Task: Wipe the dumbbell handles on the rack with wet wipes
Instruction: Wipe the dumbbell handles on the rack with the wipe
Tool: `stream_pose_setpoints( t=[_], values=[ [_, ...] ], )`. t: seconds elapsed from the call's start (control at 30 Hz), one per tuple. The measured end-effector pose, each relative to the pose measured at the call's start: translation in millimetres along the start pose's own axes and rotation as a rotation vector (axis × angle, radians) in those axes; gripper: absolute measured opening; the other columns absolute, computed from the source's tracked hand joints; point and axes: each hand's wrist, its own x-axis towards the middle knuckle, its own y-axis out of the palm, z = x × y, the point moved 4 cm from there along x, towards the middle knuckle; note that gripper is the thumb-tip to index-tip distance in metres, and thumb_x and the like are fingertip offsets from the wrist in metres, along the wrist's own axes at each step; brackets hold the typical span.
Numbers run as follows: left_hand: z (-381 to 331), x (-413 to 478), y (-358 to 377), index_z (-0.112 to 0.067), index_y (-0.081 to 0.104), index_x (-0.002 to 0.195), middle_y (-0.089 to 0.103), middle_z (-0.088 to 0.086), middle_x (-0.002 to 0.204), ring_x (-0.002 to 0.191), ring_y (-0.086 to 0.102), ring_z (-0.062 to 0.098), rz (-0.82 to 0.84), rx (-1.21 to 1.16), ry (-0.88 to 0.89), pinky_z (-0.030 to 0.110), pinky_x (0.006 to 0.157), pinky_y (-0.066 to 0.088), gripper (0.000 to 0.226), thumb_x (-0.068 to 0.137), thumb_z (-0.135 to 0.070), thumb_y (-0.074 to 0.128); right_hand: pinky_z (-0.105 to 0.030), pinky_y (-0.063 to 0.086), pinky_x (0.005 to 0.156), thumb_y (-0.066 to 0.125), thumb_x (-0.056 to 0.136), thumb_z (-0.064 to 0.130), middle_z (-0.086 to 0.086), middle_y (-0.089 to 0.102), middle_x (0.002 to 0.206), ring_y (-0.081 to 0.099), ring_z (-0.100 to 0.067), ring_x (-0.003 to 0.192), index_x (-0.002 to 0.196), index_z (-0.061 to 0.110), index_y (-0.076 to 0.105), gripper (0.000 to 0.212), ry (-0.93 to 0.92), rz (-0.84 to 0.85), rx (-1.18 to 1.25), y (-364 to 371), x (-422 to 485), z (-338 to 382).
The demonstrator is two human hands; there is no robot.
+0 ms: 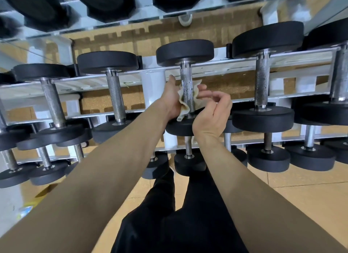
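A stained wet wipe [181, 100] is wrapped round the knurled steel handle [186, 87] of the middle dumbbell on the white rack's [235, 61] middle tier. My left hand [172, 98] grips the wipe and handle from the left, its fingertips showing on the handle's right side. My right hand [212, 111] hovers just right of the handle with curled fingers. Its thumb side reaches the wipe's right edge, and whether it pinches the wipe is hidden.
More black-ended dumbbells lie on the same tier to the left [114, 94] and right [262, 83], with more on the tiers above and below. My black-trousered legs [169, 215] stand on the tan floor, close to the rack.
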Motion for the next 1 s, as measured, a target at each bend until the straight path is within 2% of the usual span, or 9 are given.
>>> stream_pose_setpoints(
  t=[0.1, 0.23, 0.3, 0.37, 0.5, 0.67, 0.83, 0.93, 1.0],
  values=[
    [2, -12, -11, -0.004, 0.066, 0.106, 0.075, 0.015, 0.083, 0.066, 0.073, 0.024, -0.053, 0.213, 0.005, 0.023, 0.053, 0.055, 0.085, 0.103, -0.067, 0.009, -0.015, 0.032, 0.078, 0.041, 0.087, 0.024, -0.001, 0.055, 0.108, 0.050, -0.016, 0.097, 0.109, 0.010, 0.058, 0.031, -0.013, 0.010, -0.008, 1, 1, -3],
    [-5, -22, -25, 0.002, 0.046, 0.145, 0.057, 0.020, 0.141, 0.129, 0.057, 0.030, -0.060, 0.468, -0.054, 0.038, 0.109, 0.045, 0.104, 0.094, -0.078, 0.003, -0.019, 0.031, 0.079, 0.041, 0.087, 0.025, -0.002, 0.055, 0.107, 0.050, -0.017, 0.097, 0.109, 0.008, 0.058, 0.032, -0.026, 0.012, -0.017, 1, 1, -4],
    [-6, -22, -25, 0.003, 0.042, 0.149, 0.051, 0.022, 0.147, 0.136, 0.050, 0.034, -0.071, 0.430, -0.080, 0.043, 0.118, 0.036, 0.110, 0.091, -0.082, 0.003, -0.018, 0.031, 0.077, 0.040, 0.086, 0.027, -0.002, 0.055, 0.105, 0.050, -0.017, 0.095, 0.107, 0.008, 0.058, 0.034, -0.037, 0.002, -0.019, 1, 1, -3],
    [-4, -14, -18, 0.002, 0.050, 0.143, 0.060, 0.023, 0.137, 0.127, 0.058, 0.035, -0.086, 0.323, -0.085, 0.045, 0.112, 0.042, 0.110, 0.090, -0.083, 0.005, -0.017, 0.031, 0.076, 0.038, 0.085, 0.029, -0.001, 0.055, 0.105, 0.049, -0.015, 0.095, 0.107, 0.009, 0.058, 0.036, -0.036, -0.008, -0.015, 0, 1, -3],
    [0, 0, 2, 0.001, 0.060, 0.126, 0.073, 0.027, 0.105, 0.092, 0.072, 0.038, -0.026, -0.020, -0.066, 0.043, 0.075, 0.059, 0.103, 0.093, -0.081, 0.009, -0.023, 0.033, 0.080, 0.041, 0.086, 0.024, 0.001, 0.054, 0.105, 0.049, -0.016, 0.095, 0.106, 0.012, 0.057, 0.028, -0.024, -0.020, 0.003, -1, 1, -2],
    [-11, 16, 11, 0.011, 0.068, 0.107, 0.070, 0.030, 0.107, 0.094, 0.070, 0.040, -0.011, -0.191, -0.001, 0.046, 0.083, 0.056, 0.109, 0.092, -0.082, 0.013, -0.027, 0.034, 0.080, 0.041, 0.087, 0.025, -0.001, 0.055, 0.105, 0.049, -0.017, 0.094, 0.106, 0.010, 0.057, 0.030, -0.021, -0.024, 0.006, 0, 0, -3],
    [-3, 16, -6, 0.001, 0.069, 0.111, 0.073, 0.022, 0.098, 0.094, 0.072, 0.035, -0.122, -0.005, 0.041, 0.043, 0.084, 0.059, 0.092, 0.101, -0.070, 0.011, -0.026, 0.032, 0.080, 0.040, 0.085, 0.026, -0.002, 0.054, 0.107, 0.049, -0.018, 0.097, 0.108, 0.009, 0.057, 0.033, -0.013, -0.017, 0.004, -1, 0, -2],
    [2, 5, -15, -0.012, 0.069, 0.109, 0.077, 0.006, 0.081, 0.073, 0.075, 0.014, -0.206, 0.216, 0.077, 0.020, 0.059, 0.057, 0.075, 0.104, -0.064, 0.016, -0.024, 0.031, 0.081, 0.039, 0.085, 0.026, -0.002, 0.053, 0.107, 0.048, -0.019, 0.097, 0.110, 0.008, 0.058, 0.036, -0.022, -0.017, -0.008, -2, 1, 0],
    [1, -3, -14, -0.015, 0.064, 0.095, 0.073, -0.003, 0.066, 0.052, 0.068, 0.007, -0.178, 0.334, 0.113, 0.017, 0.046, 0.049, 0.068, 0.105, -0.064, 0.017, -0.023, 0.031, 0.082, 0.039, 0.085, 0.025, -0.002, 0.054, 0.107, 0.048, -0.019, 0.097, 0.110, 0.007, 0.058, 0.036, -0.031, -0.014, -0.002, -1, 1, 0]
  ],
)
